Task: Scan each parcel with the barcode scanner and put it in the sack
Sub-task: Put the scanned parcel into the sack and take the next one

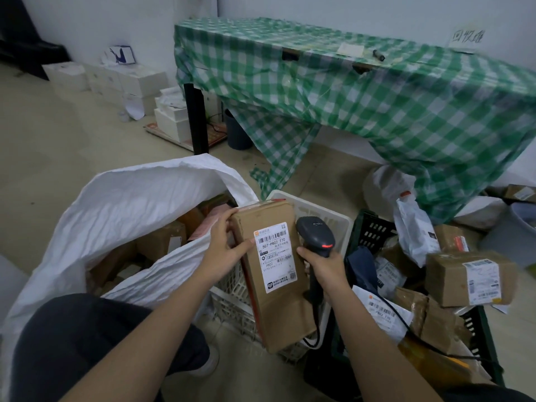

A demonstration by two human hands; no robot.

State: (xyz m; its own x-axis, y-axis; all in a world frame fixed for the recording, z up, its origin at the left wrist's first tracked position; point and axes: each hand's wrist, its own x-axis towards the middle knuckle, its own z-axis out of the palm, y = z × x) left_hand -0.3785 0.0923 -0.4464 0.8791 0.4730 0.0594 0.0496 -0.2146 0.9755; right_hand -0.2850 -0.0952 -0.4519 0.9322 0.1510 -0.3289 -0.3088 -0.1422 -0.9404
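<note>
Over the white crate (327, 216), from your head view, your left hand (224, 250) grips the long brown parcel (275, 274) by its upper left edge, label up, thumb beside the barcode. Your right hand (326, 266) is wrapped round the scanner (316, 233) handle, its red light lit, head just beside the parcel. I'd judge the scan is under way, the drop not yet made. At your left the sack (124, 204) gapes open with several parcels already inside. One scanner, one sack, one parcel in hand; at least five wait in the dark crate (374, 230) at your right.
</note>
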